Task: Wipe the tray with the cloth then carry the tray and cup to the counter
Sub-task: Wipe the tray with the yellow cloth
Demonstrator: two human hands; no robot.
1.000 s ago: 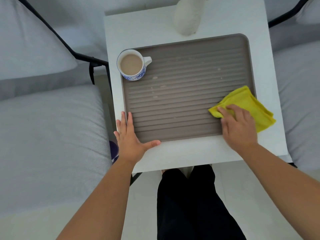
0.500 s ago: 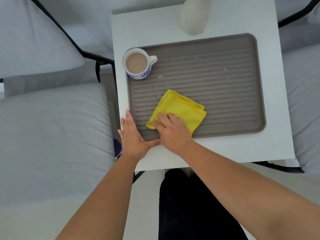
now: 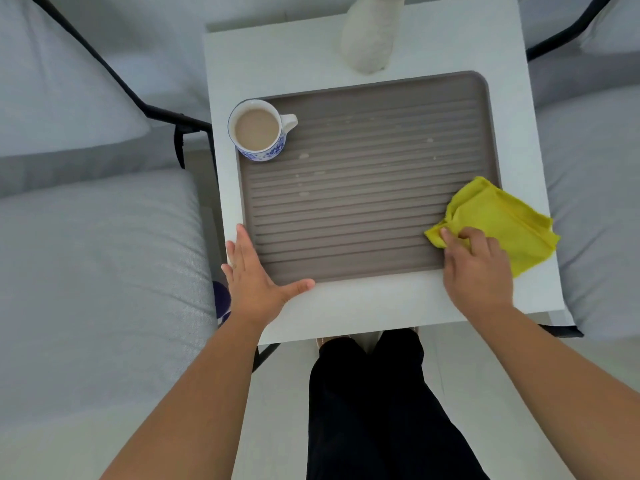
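A grey-brown ribbed tray [image 3: 363, 188] lies on a small white table [image 3: 363, 306]. Pale spill spots dot its left and upper middle. A blue-and-white cup [image 3: 258, 131] of milky drink stands on the tray's far left corner, handle pointing right. My right hand [image 3: 474, 268] presses a yellow cloth [image 3: 502, 220] onto the tray's near right corner, the cloth spilling over the rim onto the table. My left hand [image 3: 256, 278] lies flat with fingers spread against the tray's near left corner, holding nothing.
A white vase-like object [image 3: 370, 36] stands at the table's far edge behind the tray. Grey cushioned seats with black frames flank the table on the left [image 3: 97, 258] and right [image 3: 595, 202]. My dark trousers [image 3: 374, 410] are below the table's near edge.
My right hand swept the yellow cloth from the tray's near left side across to its near right corner. The left hand stayed at the near left corner. The cup did not move.
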